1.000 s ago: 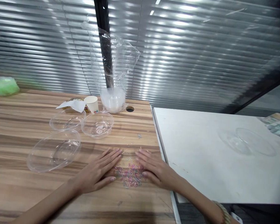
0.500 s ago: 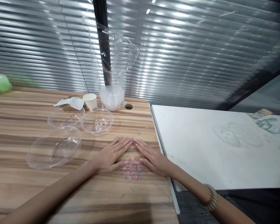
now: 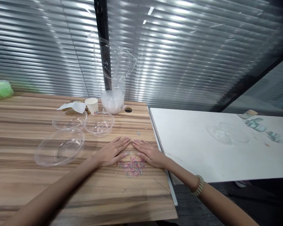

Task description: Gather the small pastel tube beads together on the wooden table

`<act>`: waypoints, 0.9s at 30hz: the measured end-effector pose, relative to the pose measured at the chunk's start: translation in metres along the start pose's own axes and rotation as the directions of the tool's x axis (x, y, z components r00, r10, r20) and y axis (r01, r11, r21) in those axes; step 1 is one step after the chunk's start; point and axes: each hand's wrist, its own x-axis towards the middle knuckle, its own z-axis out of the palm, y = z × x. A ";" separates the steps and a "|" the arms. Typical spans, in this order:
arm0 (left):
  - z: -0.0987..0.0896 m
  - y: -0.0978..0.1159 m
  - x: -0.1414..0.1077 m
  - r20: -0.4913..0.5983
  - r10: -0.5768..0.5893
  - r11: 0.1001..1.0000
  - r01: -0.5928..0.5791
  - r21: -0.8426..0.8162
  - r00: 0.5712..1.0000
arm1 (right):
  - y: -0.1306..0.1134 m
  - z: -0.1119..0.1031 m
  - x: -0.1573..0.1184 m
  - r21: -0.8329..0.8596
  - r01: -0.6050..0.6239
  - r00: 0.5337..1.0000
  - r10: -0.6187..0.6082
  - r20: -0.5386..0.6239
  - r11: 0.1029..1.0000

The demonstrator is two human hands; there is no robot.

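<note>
Beads [image 3: 132, 168], too many for counting, lie in one loose pile on the wooden table [image 3: 96, 201]: short, thin, mostly pink, some bluish. From this pile, the left hand [image 3: 112, 153] at ten o'clock and right hand [image 3: 151, 154] at two rest flat, thumbs spread wide. Three clear bowls [image 3: 67, 152] stand around ten, one cup [image 3: 92, 106] at eleven.

Light: cool, moderately bright; white glare streaking the slatted blinds [image 3: 165, 62]. Shadow: soft, dark, along the near side of my left forearm [image 3: 61, 190], on the wooden table [image 3: 16, 182]. Glints: clear bag [image 3: 119, 59], clear bowls [image 3: 49, 152]. White table [image 3: 238, 164]: pale, evenly lit. Floor [image 3: 191, 208]: dim. Upper right corner: black. Focus: small pieces [image 3: 133, 167] between my left hand [image 3: 111, 152] and right hand [image 3: 151, 154] slightly soft, fine edges lost.
</note>
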 end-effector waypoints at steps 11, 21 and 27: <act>-0.008 0.018 -0.027 -0.023 0.056 0.997 -0.055 0.054 0.998 | -0.028 -0.008 -0.035 0.101 0.000 0.999 -0.006 0.053 0.995; -0.002 0.012 -0.037 -0.167 -0.055 0.990 0.075 0.116 0.984 | -0.019 -0.028 0.017 0.078 0.242 0.942 -0.254 0.221 0.967; 0.000 0.000 -0.042 -0.204 -0.087 0.986 0.113 0.120 0.975 | -0.006 -0.024 0.024 -0.044 0.231 0.934 -0.209 0.288 0.972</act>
